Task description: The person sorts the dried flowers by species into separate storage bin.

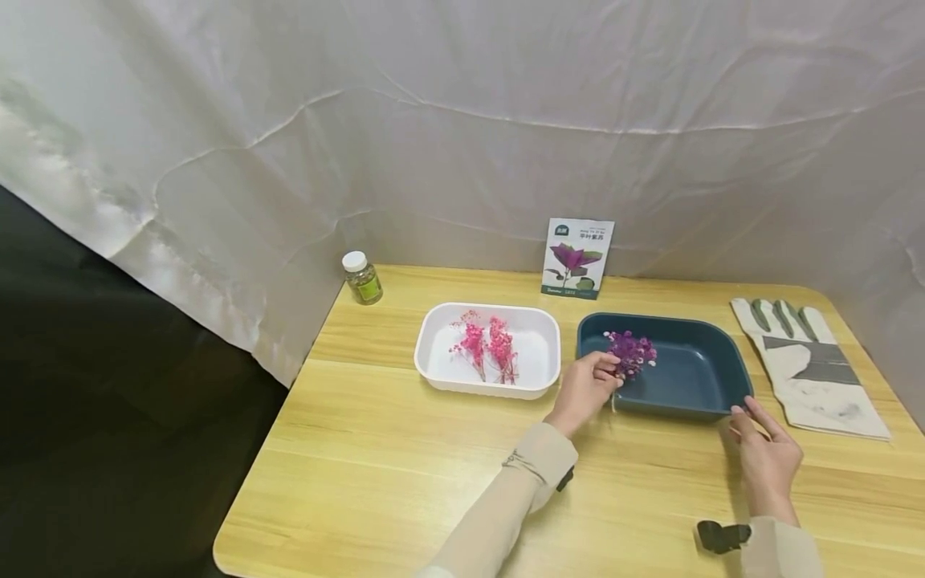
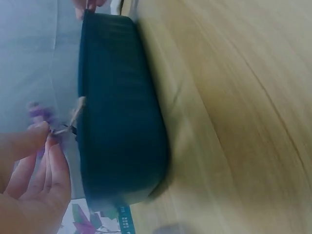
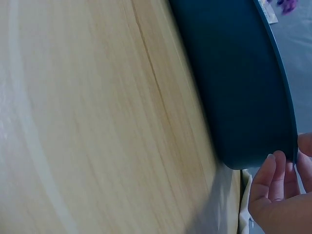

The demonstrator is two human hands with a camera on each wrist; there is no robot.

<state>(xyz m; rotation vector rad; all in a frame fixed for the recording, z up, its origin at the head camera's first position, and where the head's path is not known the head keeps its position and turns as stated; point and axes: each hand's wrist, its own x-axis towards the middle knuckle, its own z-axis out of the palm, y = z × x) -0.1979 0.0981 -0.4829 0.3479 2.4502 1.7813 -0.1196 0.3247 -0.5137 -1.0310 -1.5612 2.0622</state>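
Observation:
My left hand [image 1: 587, 391] pinches a small bunch of purple dried flowers [image 1: 632, 353] by its stems, over the left part of a dark teal tray [image 1: 679, 409]. In the left wrist view the stems [image 2: 73, 119] stick out past the fingers, close to the tray's rim. At the tray's near right corner my right hand [image 1: 769, 457] grips the rim between thumb and fingers, which the right wrist view shows close up. Left of it stands a white tray [image 1: 433, 379] with two bunches of pink dried flowers [image 1: 500, 345] lying inside.
Behind the trays, a seed packet [image 1: 578, 258] with a purple plant picture leans on the pale curtain [image 1: 462, 185]. A white-capped jar [image 1: 363, 278] stands at the table's back left. White and grey gloves [image 1: 809, 365] lie right of the teal tray, on the wooden table [image 1: 347, 482].

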